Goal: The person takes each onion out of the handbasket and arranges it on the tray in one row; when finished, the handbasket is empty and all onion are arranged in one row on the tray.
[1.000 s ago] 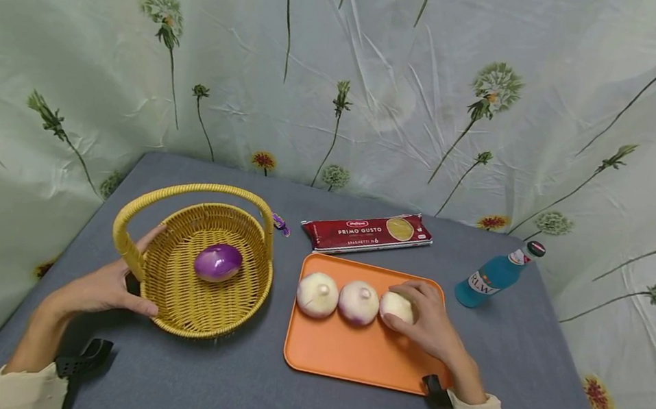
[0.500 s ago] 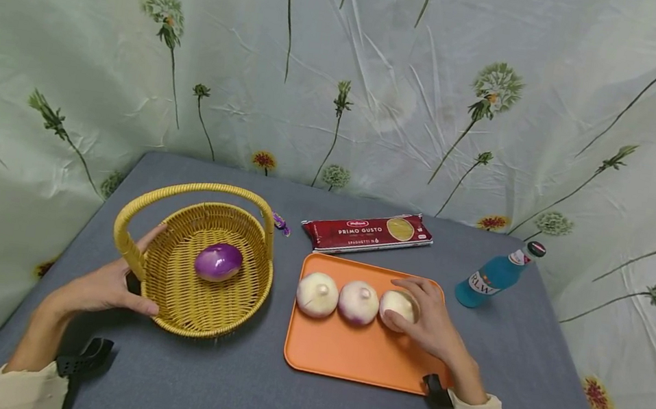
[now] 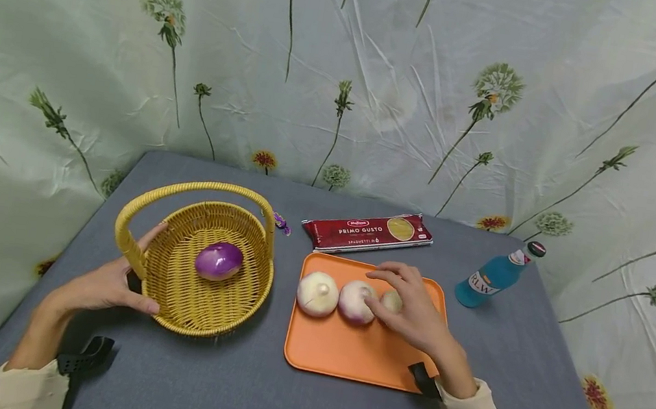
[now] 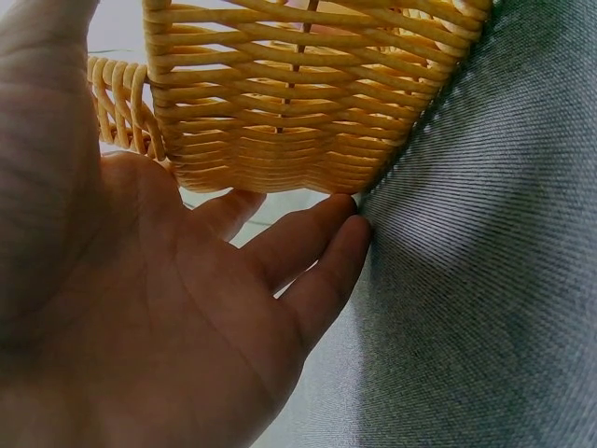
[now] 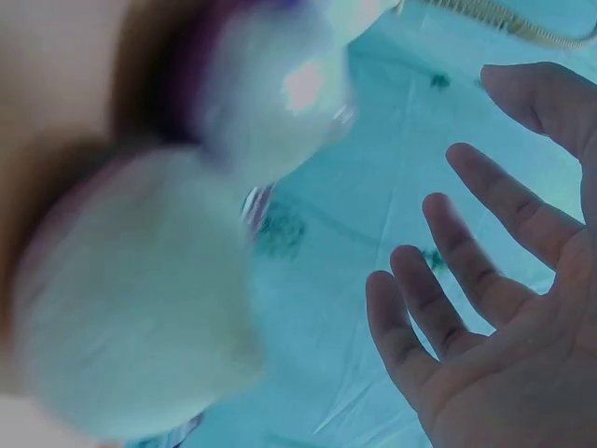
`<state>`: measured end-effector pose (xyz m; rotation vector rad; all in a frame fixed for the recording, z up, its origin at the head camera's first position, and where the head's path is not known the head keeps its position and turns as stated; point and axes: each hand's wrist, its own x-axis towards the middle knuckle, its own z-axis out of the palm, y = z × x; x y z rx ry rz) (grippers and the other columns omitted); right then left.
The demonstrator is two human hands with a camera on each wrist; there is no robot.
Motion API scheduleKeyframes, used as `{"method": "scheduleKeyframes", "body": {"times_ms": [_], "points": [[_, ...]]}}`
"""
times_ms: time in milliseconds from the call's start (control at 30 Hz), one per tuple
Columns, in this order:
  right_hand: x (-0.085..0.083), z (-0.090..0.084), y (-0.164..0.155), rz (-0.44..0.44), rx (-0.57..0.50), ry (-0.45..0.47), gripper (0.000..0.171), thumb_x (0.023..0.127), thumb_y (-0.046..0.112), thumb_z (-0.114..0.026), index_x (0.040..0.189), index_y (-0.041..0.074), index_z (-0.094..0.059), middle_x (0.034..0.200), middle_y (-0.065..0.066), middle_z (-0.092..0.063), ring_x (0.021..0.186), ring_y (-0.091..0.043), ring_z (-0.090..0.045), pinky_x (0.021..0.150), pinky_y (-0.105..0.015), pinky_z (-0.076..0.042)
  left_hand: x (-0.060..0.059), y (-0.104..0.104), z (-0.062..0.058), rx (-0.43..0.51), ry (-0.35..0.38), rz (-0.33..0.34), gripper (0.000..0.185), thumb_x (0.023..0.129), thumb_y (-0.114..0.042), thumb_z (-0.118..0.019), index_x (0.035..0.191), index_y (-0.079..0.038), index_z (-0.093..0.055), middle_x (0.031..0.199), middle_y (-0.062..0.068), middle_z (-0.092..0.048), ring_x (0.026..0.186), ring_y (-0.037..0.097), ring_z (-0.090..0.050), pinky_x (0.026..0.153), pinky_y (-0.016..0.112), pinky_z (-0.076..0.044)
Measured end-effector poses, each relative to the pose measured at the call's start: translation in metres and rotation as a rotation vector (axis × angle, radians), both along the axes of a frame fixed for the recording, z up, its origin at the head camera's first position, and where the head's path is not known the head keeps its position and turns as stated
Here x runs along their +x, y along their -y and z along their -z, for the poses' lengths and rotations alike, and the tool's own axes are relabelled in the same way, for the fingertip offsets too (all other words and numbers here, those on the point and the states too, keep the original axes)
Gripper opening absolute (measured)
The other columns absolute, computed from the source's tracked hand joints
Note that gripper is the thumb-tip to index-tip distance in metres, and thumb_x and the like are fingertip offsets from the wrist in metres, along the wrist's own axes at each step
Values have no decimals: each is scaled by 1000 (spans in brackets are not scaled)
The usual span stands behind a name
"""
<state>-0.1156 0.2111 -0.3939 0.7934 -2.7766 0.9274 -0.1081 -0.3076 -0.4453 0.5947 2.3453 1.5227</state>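
A yellow wicker basket (image 3: pixel 188 321) with a hoop handle holds one purple onion (image 3: pixel 219 261). My left hand (image 3: pixel 102 285) rests flat against the basket's left wall (image 4: pixel 298 93), fingers (image 4: pixel 308 252) straight and the thumb along the lower rim. On the orange tray (image 3: pixel 340 351) three pale onions lie in a row: left (image 3: pixel 317 294), middle (image 3: pixel 354 301), right (image 3: pixel 392 301). My right hand (image 3: pixel 407 308) hovers over the right onion and half hides it, fingertips reaching the middle one. In the right wrist view its fingers (image 5: pixel 485 271) are spread, and the onions (image 5: pixel 131 299) are blurred beside them.
A red spaghetti pack (image 3: pixel 369 231) lies behind the tray. A blue bottle (image 3: pixel 493 274) lies on its side at the right. A small purple wrapper (image 3: pixel 282 225) sits behind the basket. The grey table (image 3: pixel 216 390) is backed by a flowered cloth.
My right hand has let go of the right onion, opened, and shifted left over it toward the middle onion. The left hand and basket have stayed put.
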Motion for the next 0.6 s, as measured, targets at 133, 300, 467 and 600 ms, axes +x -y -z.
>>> {"method": "scheduleKeyframes", "body": {"times_ms": [133, 300, 467, 600], "points": [[-1, -11, 17, -89, 18, 13, 36, 90, 23, -76, 123, 11, -68, 133, -10, -57, 124, -28, -46, 100, -55, -41, 0, -1, 0, 3, 4, -2, 132, 75, -2, -85, 161, -27, 12, 165, 25, 1, 132, -15, -24, 94, 7, -34], [-4, -18, 36, -163, 41, 33, 37, 91, 25, -74, 125, 13, -67, 134, -6, -57, 126, -24, -45, 102, -51, -43, 1, -2, -1, 4, 8, -4, 132, 75, -3, -85, 161, -26, 12, 165, 25, 1, 133, -15, -23, 95, 5, -32], [-7, -21, 55, -223, 73, 42, 37, 92, 26, -72, 125, 12, -67, 132, -3, -59, 125, -21, -48, 103, -45, -44, 1, -2, -1, 2, 13, -13, 131, 75, -3, -86, 161, -26, 11, 165, 25, 1, 134, -12, -22, 95, 4, -30], [-10, -25, 74, -316, 99, 35, 36, 93, 26, -70, 126, 12, -66, 133, -2, -58, 126, -18, -48, 104, -42, -44, 1, -1, 0, 5, 8, -13, 131, 74, -3, -86, 161, -25, 10, 165, 25, 0, 134, -12, -22, 96, 4, -29]]}}
